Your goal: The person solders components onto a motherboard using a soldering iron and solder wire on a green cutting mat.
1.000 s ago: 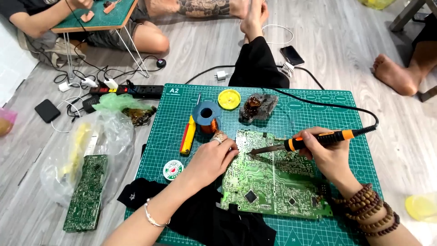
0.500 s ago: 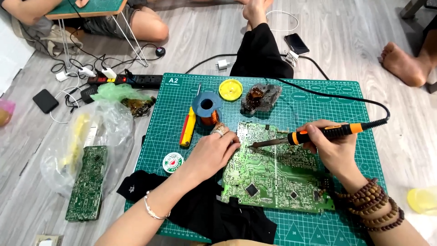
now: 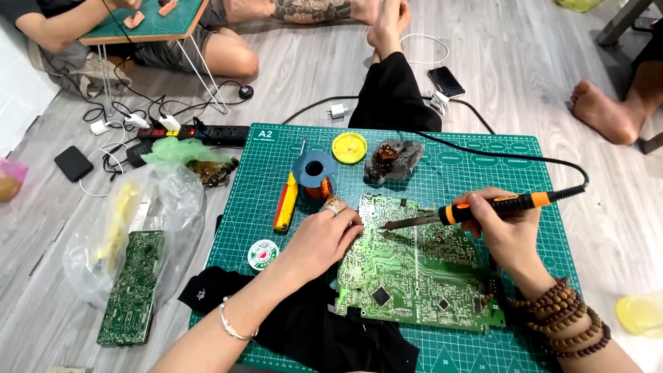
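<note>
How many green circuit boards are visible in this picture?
2. One large green circuit board lies on the green cutting mat, under both hands. One narrow green circuit board lies on the grey wooden floor, left of the mat, beside a clear plastic bag. Others may be hidden.

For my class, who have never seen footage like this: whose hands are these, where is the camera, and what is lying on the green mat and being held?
The picture comes from a camera worn on a person's head, looking down at their own two bare hands. They sit on a wooden floor at a green cutting mat. The right hand, with bead bracelets at the wrist, holds an orange and black soldering iron; its metal tip points at the upper left part of a green circuit board. The left hand rests on that board's left edge. Also on the mat are a blue spool, a yellow round lid, a yellow and red tool, a small round tin and a black cloth. A second circuit board lies on the floor to the left. The legs and feet at the top belong to other people.
</note>
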